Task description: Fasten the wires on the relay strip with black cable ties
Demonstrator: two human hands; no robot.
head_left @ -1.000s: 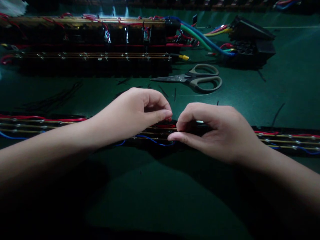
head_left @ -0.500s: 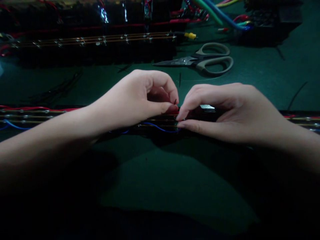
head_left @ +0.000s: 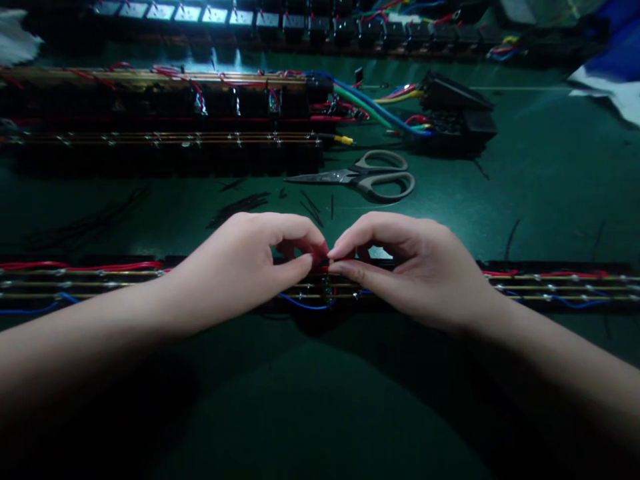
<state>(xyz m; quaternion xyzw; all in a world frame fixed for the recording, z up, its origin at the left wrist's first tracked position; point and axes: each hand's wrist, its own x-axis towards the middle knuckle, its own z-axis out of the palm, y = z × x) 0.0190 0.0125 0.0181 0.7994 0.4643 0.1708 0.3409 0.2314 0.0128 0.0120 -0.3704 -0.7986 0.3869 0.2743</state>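
My left hand (head_left: pixel 250 270) and my right hand (head_left: pixel 415 267) meet fingertip to fingertip over a long black strip assembly (head_left: pixel 530 288) with brass-coloured rods. Both are closed in a pinch. Whatever lies between the fingers is too small and dark to name. Red wires (head_left: pixel 323 269) run right beneath the fingertips. Just below them, a blue wire (head_left: pixel 305 305) curves to a small green part (head_left: pixel 327 292) on the rods. My left forearm and right wrist cover parts of the assembly.
Scissors (head_left: pixel 370 177) lie beyond my hands, pointing left. Thin black strips (head_left: pixel 240 208) are scattered nearby. Farther back sit another rod assembly (head_left: pixel 165 139), a black connector block (head_left: pixel 457 123) with coloured wires, and a row of black modules (head_left: pixel 320 27). Blue material (head_left: pixel 617 47) is at upper right.
The view has tilted up, showing more of the table's far side. My right hand has moved from the rods' lower edge up to the red wires, closer to my left fingertips.
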